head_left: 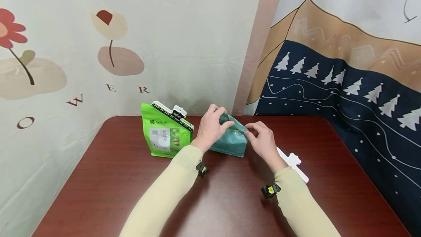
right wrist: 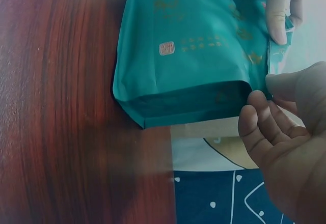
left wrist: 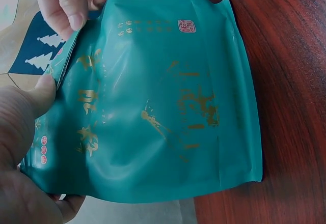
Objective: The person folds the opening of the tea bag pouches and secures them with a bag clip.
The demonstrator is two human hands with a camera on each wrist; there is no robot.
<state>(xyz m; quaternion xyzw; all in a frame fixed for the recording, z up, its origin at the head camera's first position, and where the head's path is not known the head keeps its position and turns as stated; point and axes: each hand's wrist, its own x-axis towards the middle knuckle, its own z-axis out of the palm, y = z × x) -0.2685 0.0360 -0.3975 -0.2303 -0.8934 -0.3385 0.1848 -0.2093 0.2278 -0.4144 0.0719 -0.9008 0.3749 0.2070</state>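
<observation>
— Where is the teal bag (head_left: 231,143)?
— On the reddish-brown table (head_left: 227,207), near its far edge and around the middle from left to right; it is upright, with gold characters and a small red seal on its front; a strip along its top looks folded over.

— What are the hands doing?
— Both hold that top strip; the left hand (head_left: 211,127) is partly closed at the left end, thumb on the near side, other fingers behind; the right hand (head_left: 264,141) pinches the right end between thumb and curled fingers.

— And around them?
— Just left of the teal bag stands a bright green bag (head_left: 166,138) with a pale label; a black-and-white clip (head_left: 174,115) sits slanted across its top; to the right, a white clip (head_left: 294,162) lies on the table beside the right wrist, partly hidden; beyond the far edge hangs printed cloth (head_left: 197,39), flowers at left, white trees on navy at right.
</observation>
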